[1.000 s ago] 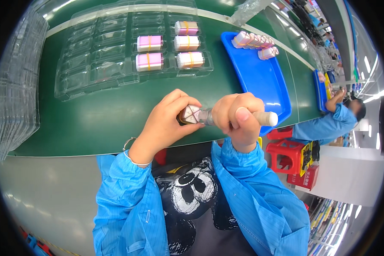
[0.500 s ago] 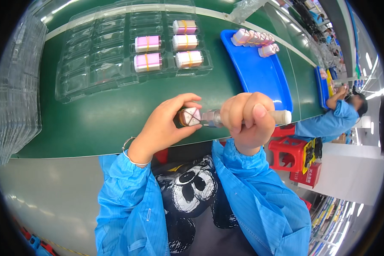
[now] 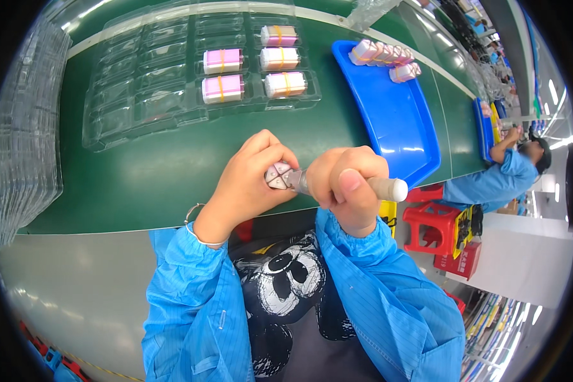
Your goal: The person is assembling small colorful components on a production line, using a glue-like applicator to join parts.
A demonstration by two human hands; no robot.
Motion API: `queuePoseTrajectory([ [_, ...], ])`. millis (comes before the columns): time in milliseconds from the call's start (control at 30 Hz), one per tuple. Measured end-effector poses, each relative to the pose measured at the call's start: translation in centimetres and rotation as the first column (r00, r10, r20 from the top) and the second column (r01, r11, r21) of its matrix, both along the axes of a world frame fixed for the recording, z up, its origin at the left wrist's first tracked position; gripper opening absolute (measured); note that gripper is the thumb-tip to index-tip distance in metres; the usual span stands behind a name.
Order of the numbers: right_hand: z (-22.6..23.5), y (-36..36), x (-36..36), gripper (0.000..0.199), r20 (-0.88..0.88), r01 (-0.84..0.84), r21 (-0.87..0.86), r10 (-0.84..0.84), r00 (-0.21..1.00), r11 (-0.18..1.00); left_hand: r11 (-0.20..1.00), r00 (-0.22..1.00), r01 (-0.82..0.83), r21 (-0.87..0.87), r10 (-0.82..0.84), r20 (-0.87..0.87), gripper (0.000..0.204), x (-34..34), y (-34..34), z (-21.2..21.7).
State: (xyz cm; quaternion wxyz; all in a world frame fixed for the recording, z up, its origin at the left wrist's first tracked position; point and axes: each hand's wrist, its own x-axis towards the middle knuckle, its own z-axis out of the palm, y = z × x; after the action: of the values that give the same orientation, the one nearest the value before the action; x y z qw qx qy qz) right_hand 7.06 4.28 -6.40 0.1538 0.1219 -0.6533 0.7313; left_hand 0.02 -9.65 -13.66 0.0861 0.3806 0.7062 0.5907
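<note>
A long green table [image 3: 172, 184] is running across a bright workroom, and another person [image 3: 490, 181] in blue is sitting farther along on the right. Near the table's front edge, the left hand [image 3: 242, 181] is curling partway shut, with its thumb and fingers hugging the sides of a small pink and white block [image 3: 278, 175]. The block's end, marked with a dark cross, is facing up, and its long side is seeming to point down, but the fingers are hiding most of it. The right hand [image 3: 350, 184] is making a fist around a tool with a pale round handle [image 3: 388, 189], its thumb bending toward the front. The tool is lying nearly sideways, its tip pointing left at the block and its handle end pointing right and a bit toward the person. The tip is meeting the block's right edge. Banded packs [image 3: 223, 89] are sitting in a clear tray [image 3: 108, 121] behind, and a blue tray [image 3: 404, 143] is resting to the right.
</note>
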Motion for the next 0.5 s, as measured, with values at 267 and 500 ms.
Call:
queuePoseTrajectory([
  [267,-0.4,-0.2,-0.4,0.033,0.058,-0.045,0.097,0.040,0.998,0.994,0.999,0.999,0.040,-0.011,-0.040,0.004,0.040,0.0,-0.5,0.2],
  [500,0.8,0.8,0.2,0.034,-0.090,-0.040,-0.189,0.023,0.996,0.981,0.972,0.958,0.205,0.115,-0.223,0.181,0.051,-0.1,-1.9,0.3],
])
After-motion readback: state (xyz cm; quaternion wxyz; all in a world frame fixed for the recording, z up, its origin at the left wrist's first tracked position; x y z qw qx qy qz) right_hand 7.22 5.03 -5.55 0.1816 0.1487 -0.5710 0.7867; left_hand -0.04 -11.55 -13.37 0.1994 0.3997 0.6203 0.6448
